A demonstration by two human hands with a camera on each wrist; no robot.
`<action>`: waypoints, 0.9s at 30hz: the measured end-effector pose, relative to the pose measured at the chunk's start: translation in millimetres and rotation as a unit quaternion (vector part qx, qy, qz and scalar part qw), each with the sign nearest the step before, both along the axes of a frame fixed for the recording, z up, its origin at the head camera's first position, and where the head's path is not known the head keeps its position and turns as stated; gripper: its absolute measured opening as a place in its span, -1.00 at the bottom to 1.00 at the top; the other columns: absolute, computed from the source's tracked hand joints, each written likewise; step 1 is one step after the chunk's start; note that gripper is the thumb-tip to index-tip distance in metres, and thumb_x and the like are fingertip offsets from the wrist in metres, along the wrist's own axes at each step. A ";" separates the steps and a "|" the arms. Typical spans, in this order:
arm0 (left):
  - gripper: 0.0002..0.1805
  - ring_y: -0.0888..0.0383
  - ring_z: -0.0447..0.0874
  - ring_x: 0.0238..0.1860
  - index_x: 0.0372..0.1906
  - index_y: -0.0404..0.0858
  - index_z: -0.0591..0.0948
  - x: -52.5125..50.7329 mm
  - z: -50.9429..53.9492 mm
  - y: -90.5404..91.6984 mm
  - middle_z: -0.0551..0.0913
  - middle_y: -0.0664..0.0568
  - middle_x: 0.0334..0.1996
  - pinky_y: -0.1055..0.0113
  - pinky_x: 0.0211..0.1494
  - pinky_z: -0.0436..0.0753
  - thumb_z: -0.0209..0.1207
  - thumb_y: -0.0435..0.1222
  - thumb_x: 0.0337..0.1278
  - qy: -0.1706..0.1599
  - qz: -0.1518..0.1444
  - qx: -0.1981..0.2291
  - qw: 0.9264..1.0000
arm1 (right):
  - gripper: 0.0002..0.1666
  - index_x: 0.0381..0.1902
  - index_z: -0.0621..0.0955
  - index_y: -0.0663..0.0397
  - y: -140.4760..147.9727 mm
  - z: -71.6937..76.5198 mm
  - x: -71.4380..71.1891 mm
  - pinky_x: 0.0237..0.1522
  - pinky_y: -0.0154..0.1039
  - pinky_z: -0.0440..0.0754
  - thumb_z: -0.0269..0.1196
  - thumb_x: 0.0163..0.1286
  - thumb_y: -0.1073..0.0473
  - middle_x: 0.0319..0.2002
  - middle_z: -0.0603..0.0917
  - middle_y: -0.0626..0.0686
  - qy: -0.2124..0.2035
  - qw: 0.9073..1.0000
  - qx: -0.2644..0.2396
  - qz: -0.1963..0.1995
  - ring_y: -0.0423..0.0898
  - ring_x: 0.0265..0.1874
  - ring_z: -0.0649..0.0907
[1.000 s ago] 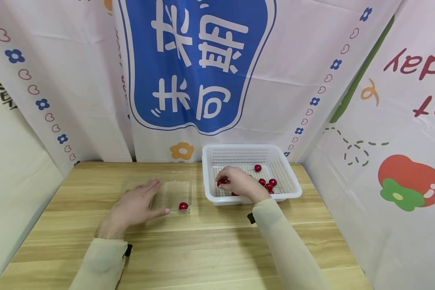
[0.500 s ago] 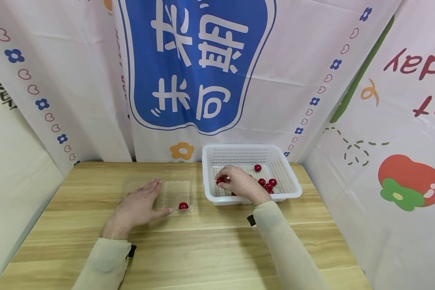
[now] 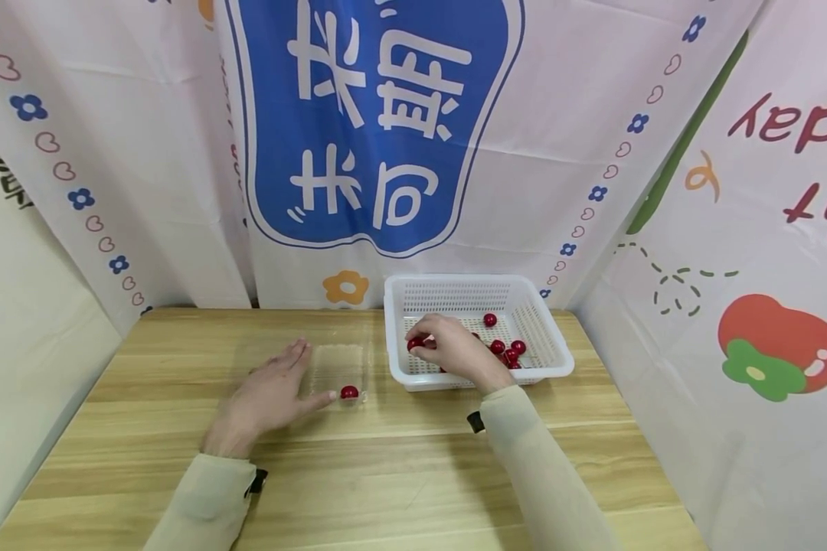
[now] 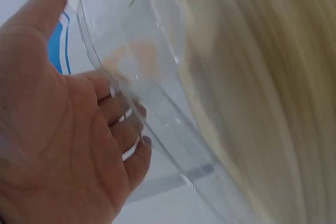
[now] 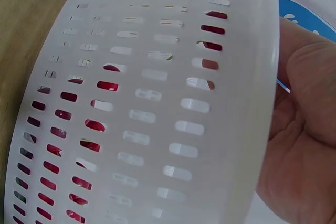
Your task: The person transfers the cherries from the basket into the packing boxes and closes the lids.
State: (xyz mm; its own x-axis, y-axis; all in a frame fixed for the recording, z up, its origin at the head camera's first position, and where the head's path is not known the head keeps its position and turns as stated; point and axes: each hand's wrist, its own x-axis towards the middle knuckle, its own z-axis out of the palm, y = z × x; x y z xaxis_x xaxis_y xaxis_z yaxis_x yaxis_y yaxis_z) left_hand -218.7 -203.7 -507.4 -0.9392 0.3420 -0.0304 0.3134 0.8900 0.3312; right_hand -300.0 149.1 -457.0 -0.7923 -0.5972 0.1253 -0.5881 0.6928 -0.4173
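Left hand (image 3: 267, 389), fingers spread wide at the edge of a clear box (image 3: 338, 366), one cherry (image 3: 349, 392) just right of the thumb; light pressure should steady the box. Right hand (image 3: 452, 350) pinches another cherry (image 3: 413, 345) over a white basket (image 3: 551, 371), best held gently.

The right basket (image 3: 462, 295) is showing white with slotted rows; its cherries (image 3: 490, 320) are showing glossy red. The left tray (image 3: 338, 366) is appearing clear. The tabletop (image 3: 386, 474) is displaying tan wood grain. The far curtain (image 3: 558, 115) is presenting a white-lettered blue panel (image 3: 374, 141).
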 end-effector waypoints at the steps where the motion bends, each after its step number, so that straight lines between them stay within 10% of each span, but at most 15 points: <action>1: 0.27 -0.47 0.11 0.92 0.88 -0.50 0.14 -0.6 -1.2 2.3 0.02 -0.41 0.93 -0.42 0.92 0.27 0.22 0.43 0.66 0.001 0.004 0.002 1.000 | -0.80 0.14 0.90 0.09 0.0 0.0 0.2 0.36 0.02 0.86 0.52 0.63 0.26 0.08 0.95 0.05 -0.001 1.000 -0.002 0.000 0.01 0.15 0.88; 27: 0.49 -0.50 0.06 0.92 0.87 -0.59 0.05 -0.4 -3.4 19.8 -0.02 -0.50 0.91 -0.49 0.88 0.30 0.34 0.52 0.45 -0.033 0.054 0.018 0.998 | -0.77 0.18 0.88 0.09 -4.0 -0.6 3.3 0.39 0.01 0.87 0.51 0.65 0.27 0.13 0.93 0.05 -0.033 0.999 -0.031 -0.013 0.00 0.20 0.88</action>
State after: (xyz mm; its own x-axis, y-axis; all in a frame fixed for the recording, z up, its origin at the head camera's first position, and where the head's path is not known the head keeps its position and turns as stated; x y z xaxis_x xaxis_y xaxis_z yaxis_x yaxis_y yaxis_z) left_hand -219.1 -183.9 -510.8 -0.9670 0.2412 -0.0822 0.1934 0.9047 0.3796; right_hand -296.7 145.1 -457.6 -0.8148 -0.5697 0.1075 -0.5403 0.6791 -0.4969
